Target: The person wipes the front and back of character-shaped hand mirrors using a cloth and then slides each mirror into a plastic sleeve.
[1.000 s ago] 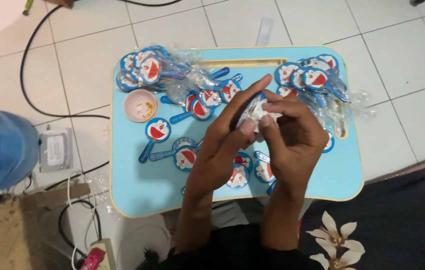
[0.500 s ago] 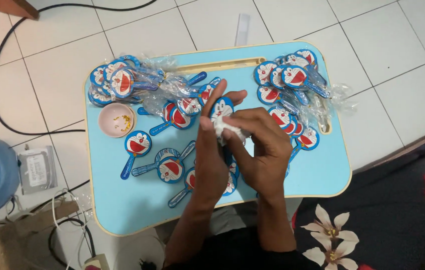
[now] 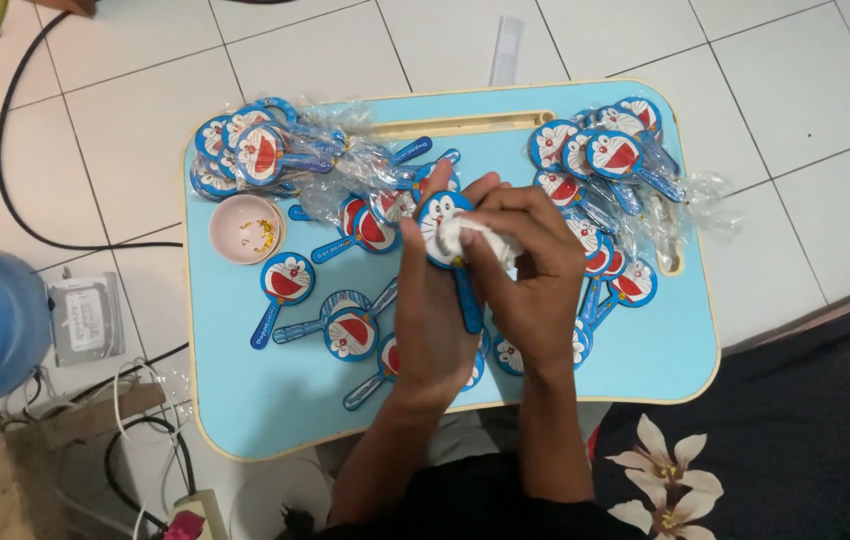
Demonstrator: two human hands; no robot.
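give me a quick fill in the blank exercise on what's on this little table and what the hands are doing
1. The left hand holds a round blue cartoon-cat paddle by its ____.
2. The right hand presses a crumpled ____ cloth against that paddle.
3. The small pink bowl sits on the ____ side of the light blue table, as the camera sees it.

Missing words: handle; white; left

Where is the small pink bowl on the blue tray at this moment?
In the head view, the small pink bowl stands on the left part of the light blue tray, just below the left pile of wrapped cartoon paddles and left of the left hand.
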